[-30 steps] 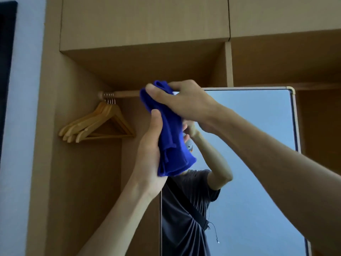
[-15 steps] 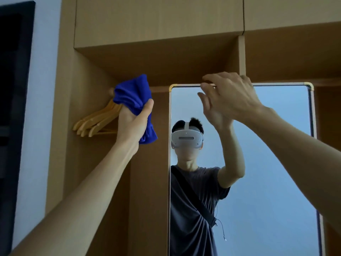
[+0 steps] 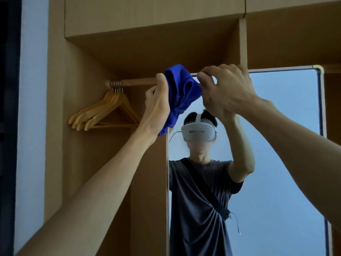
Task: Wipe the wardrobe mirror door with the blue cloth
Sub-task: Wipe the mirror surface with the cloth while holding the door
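The blue cloth (image 3: pixel 181 94) is bunched at the mirror door's top left corner. My left hand (image 3: pixel 156 109) grips it from the left, thumb up against the cloth. My right hand (image 3: pixel 227 91) is raised beside it at the mirror's top edge, fingers curled and touching the cloth's right side; whether it pinches the cloth I cannot tell. The tall mirror door (image 3: pixel 280 163) with its thin frame fills the right half and reflects a person in a dark shirt raising an arm.
An open wooden wardrobe bay lies left of the mirror, with a wooden rail (image 3: pixel 132 82) and several wooden hangers (image 3: pixel 103 112) on it. Overhead cabinets (image 3: pixel 147 13) jut out above. A pale wall (image 3: pixel 31 108) stands at far left.
My left hand has carried the cloth right, from in front of the hangers to the mirror's top left corner. My right hand has closed in on the cloth.
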`<state>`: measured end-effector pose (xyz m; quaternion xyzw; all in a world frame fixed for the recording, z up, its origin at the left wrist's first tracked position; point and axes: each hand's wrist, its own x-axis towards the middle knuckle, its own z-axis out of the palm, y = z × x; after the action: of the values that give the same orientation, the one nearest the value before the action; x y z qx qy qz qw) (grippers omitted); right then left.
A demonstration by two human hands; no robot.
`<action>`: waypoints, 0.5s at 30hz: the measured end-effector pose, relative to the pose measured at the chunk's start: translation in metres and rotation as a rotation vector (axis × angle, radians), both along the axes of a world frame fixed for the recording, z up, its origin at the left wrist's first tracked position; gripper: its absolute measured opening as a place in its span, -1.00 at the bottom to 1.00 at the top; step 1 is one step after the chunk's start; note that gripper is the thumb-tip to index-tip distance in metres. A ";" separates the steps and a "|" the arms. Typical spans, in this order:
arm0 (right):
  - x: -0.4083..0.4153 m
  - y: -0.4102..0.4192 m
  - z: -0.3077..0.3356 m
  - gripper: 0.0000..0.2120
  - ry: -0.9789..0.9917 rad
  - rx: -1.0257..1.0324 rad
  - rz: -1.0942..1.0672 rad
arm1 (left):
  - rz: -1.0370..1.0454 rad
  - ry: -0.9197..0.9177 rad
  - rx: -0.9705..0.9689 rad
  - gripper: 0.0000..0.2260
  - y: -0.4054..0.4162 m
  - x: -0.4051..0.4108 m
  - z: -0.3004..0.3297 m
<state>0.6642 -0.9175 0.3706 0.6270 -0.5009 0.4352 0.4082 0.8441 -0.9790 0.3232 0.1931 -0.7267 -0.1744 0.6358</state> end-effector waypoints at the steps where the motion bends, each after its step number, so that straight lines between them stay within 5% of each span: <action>1: -0.001 -0.001 0.001 -0.62 -0.002 -0.002 0.002 | 0.001 0.016 0.015 -0.51 0.000 -0.001 0.000; 3: -0.003 -0.004 0.003 -0.60 -0.003 0.001 0.008 | 0.117 0.007 -0.094 -0.73 0.001 -0.003 -0.002; 8: -0.007 -0.009 0.008 -0.58 -0.030 0.001 0.099 | 0.116 0.218 -0.196 -0.68 -0.009 -0.007 -0.005; 15: -0.014 -0.014 0.011 -0.54 -0.009 0.013 0.158 | 0.102 0.277 -0.158 -0.62 -0.007 -0.008 0.031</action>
<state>0.6506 -0.9313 0.3820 0.6650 -0.4545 0.4657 0.3665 0.8360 -0.9864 0.3540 0.1531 -0.6329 -0.1093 0.7510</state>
